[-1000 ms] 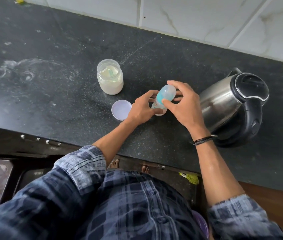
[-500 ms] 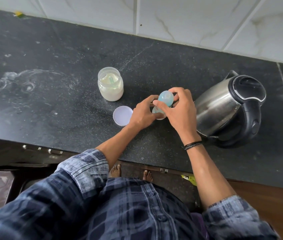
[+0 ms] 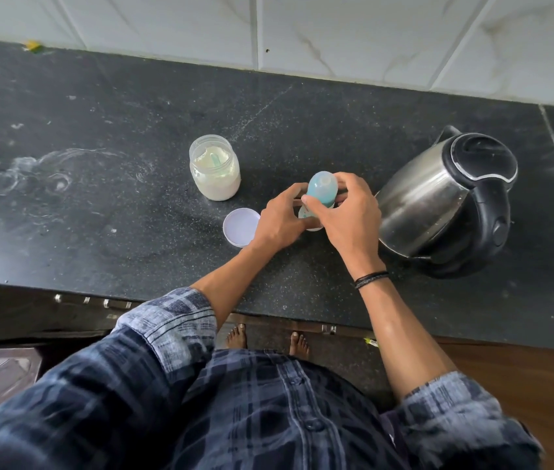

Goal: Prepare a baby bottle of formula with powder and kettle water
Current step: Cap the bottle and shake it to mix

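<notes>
Black speckled countertop [image 3: 99, 232], dusty with white smears, white tiled wall behind. Viewed from above, standing at the counter edge.

Nearest: both forearms reach forward, plaid sleeves pushed up. Left hand [image 3: 279, 222] wraps the lower body of the baby bottle [image 3: 321, 191], fingers curled round it from the left; only a sliver of the pale base shows below the thumb. Right hand [image 3: 350, 215] comes in from the right, thumb and fingertips pinched on the translucent blue cap at the top. Bottle stands on the counter, long axis near upright, top leaning slightly toward the camera. It sits directly between the two hands, both in contact.

Just left of the left hand: a round white lid [image 3: 241, 227], lying flat, open side up. Further back and left: open powder jar [image 3: 215, 167], well filled, a pale scoop handle standing in the powder.

Right of the right hand, close beside it: steel kettle [image 3: 438, 198], black lid shut, handle toward the near right.

Judgement: cap work in progress, twisting on or off — cannot tell which. Right hand is nearer the kettle, left nearer the jar.
</notes>
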Demonstrator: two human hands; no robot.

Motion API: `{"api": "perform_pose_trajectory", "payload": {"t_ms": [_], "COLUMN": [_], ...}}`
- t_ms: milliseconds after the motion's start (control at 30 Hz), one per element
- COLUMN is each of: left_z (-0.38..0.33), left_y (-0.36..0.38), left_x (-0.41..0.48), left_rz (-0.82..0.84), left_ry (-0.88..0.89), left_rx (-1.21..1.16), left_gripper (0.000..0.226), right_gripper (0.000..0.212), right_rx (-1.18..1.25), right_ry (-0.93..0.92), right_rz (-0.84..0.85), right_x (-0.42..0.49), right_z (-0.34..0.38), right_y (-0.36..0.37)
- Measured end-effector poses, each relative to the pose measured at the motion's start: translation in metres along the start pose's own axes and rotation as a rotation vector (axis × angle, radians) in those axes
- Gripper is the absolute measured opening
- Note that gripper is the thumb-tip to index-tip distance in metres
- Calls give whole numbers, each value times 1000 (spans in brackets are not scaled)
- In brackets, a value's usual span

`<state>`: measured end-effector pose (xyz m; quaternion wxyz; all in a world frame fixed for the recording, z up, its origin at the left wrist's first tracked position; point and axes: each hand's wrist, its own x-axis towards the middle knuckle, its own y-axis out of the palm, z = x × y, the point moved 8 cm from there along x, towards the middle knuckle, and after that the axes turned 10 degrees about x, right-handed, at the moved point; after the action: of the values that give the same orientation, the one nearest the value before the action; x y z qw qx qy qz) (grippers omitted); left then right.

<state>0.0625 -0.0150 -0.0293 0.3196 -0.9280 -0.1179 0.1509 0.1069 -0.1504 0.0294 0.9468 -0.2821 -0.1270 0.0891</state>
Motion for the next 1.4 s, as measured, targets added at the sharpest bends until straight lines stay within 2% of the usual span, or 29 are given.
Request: {"api": "perform_pose_trajectory", "payload": {"t_ms": [100, 433, 567, 767, 933, 1033, 1133, 1300, 1400], "left_z": [-1, 0, 0, -2, -4, -2, -1, -1, 0], "left_y": [0, 1, 1, 0, -1, 0, 0, 0, 1], "left_x": [0, -1, -1, -2, -2, -2, -1, 0, 0], "left_rz": [3, -14, -24, -23, -18, -13, -17, -16, -11], "left_ry": [2, 2, -6, -4, 6, 10, 9, 11, 6], "left_rx": [9, 7, 13, 25, 35, 29, 31, 18, 17], "left_gripper": [66, 66, 68, 66, 63, 64, 65, 63, 64], "right_gripper": [56, 53, 52, 69, 97, 89, 84, 106, 101], "right_rx": [-5, 19, -13, -13, 66, 88, 91, 76, 87], "right_ry": [-8, -10, 9, 63, 3, 2, 22, 42, 35], "right_rz": [-47, 60, 17, -27, 12, 67, 47, 53, 78], "right_x": [-5, -2, -1, -3, -5, -7, -6, -4, -8], "right_z": [3, 3, 3, -1, 0, -3, -5, -6, -8], "right_y": [1, 1, -1, 2, 4, 7, 7, 8, 7]}}
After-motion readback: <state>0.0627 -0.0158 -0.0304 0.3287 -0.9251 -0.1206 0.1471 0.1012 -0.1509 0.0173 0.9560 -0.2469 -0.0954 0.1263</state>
